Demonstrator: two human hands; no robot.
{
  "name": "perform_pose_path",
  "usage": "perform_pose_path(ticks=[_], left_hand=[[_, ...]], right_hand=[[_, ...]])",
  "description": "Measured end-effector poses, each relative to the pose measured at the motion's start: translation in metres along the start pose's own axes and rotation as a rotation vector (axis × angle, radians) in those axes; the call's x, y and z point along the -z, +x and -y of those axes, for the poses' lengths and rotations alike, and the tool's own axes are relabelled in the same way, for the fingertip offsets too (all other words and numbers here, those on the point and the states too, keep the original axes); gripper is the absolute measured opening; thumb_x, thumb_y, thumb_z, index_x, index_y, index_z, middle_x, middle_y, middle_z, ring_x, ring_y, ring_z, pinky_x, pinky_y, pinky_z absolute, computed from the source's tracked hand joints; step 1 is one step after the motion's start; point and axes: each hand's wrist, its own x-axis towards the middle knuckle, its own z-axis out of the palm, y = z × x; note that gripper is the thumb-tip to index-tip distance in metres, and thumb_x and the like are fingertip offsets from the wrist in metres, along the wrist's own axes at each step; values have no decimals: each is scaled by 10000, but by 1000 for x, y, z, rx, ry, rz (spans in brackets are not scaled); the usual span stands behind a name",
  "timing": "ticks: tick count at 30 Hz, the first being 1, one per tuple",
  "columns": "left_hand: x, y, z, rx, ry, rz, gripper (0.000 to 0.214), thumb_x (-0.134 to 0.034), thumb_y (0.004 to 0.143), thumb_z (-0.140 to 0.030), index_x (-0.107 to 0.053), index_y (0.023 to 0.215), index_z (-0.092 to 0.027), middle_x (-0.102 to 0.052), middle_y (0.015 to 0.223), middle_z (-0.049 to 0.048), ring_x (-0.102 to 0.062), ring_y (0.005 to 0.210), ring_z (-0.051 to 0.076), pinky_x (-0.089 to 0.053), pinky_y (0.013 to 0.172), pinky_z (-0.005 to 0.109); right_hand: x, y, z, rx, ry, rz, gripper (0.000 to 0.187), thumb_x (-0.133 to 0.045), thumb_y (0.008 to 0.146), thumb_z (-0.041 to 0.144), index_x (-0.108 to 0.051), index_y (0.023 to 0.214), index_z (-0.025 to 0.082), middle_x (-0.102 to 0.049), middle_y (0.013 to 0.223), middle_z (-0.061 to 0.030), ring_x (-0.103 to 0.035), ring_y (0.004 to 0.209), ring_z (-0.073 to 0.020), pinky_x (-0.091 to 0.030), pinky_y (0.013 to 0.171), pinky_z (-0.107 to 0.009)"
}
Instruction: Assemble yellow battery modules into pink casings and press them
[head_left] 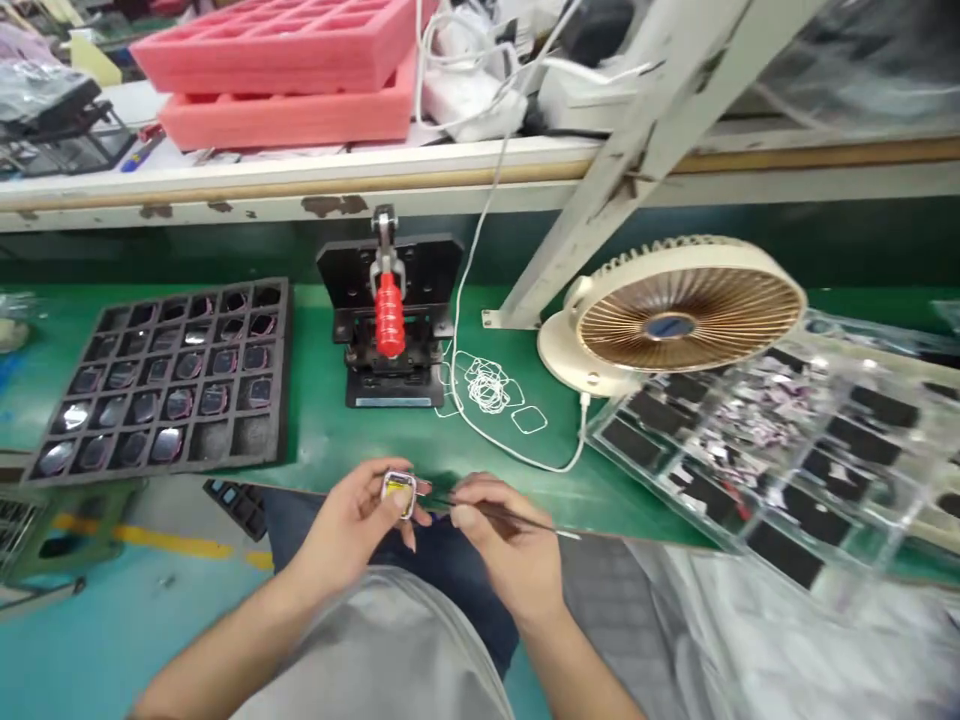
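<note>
My left hand (349, 525) pinches a small square metal frame (398, 494), like a watch case, with a yellowish part inside it. My right hand (510, 548) grips a slim pair of tweezers (517, 517), whose tip reaches toward the frame's right edge. Whether the tip touches the frame is hard to tell. Both hands are held over my lap, just in front of the green bench mat (352, 440). Beyond them, a black foam tray (161, 385) holds several similar square cases in rows.
A toggle press with a red handle (388, 315) stands on the mat beside loose white wire loops (487, 388). To the right are a cream desk fan (671, 318) and a clear compartment tray (750, 450). Pink foam trays (277, 60) sit on the shelf above.
</note>
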Motion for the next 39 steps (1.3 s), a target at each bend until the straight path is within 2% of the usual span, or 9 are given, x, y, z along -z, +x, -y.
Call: perform_pose_path(ticks=[2,4,6,8,14,18,28,34,39], left_hand=[[-1,-4,-2,-3,17,30,416,-832,930,-443,-687,1193,-155,-760,980,85,-730,750,178,-624,650,311],[1,-7,-5,10,18,58,411,-833,927,-449,-694,1179,-155,-734,908,44,-699,683,143,-632,643,300],[2,-10,-7,22,20,67,429,-837,920,-468,-697,1181,-157,-724,893,31,-690,667,132,-639,645,296],[2,-12,-10,24,26,64,440,-836,918,-482,-701,1181,-156,-729,893,31,-697,671,133,-646,656,298],[1,-15,-15,29,28,46,469,-848,897,-509,-716,1175,-153,-725,891,21,-697,638,125,-644,643,294],[1,-15,-16,25,46,52,448,-837,910,-502,-720,1166,-154,-721,904,24,-699,647,127,-647,644,296],[6,-14,-11,22,84,70,435,-808,942,-484,-723,1215,-156,-740,933,45,-717,664,142,-639,680,307],[6,-9,-6,103,-190,131,377,-869,905,-375,-766,1201,-167,-765,933,69,-748,736,191,-645,734,357],[7,-1,-4,177,-386,137,345,-824,942,-340,-783,1216,-135,-793,1128,170,-777,939,260,-620,786,347]], right_hand=[[-6,3,5,190,-154,95,212,-809,956,150,-833,1098,306,-773,952,-31,-722,885,-189,-613,795,-332],[-8,6,9,325,-252,193,352,-779,953,78,-820,1208,317,-782,1150,-67,-730,1098,-251,-631,947,-440],[-9,7,10,392,-284,266,463,-767,940,29,-786,1305,313,-745,1325,-88,-688,1284,-317,-586,1104,-580],[-10,6,10,424,-279,315,542,-757,923,-21,-750,1370,286,-743,1353,-92,-675,1334,-343,-544,1169,-655],[-14,-1,10,479,-345,285,551,-757,867,-101,-758,1328,201,-779,1294,-98,-728,1274,-332,-677,1046,-527],[-14,2,12,496,-367,278,524,-759,861,-107,-758,1308,168,-784,1283,-111,-752,1229,-320,-702,1000,-479],[-8,1,8,522,-409,354,525,-746,899,-71,-752,1353,193,-762,1339,-119,-722,1289,-332,-689,1032,-509],[-13,-13,-9,528,-395,180,588,-735,903,-55,-745,1386,279,-770,1333,-89,-736,1262,-348,-708,978,-546],[-17,-19,-15,438,-307,-134,442,-742,913,-11,-817,1220,298,-816,1209,-61,-804,1102,-337,-712,946,-568]])
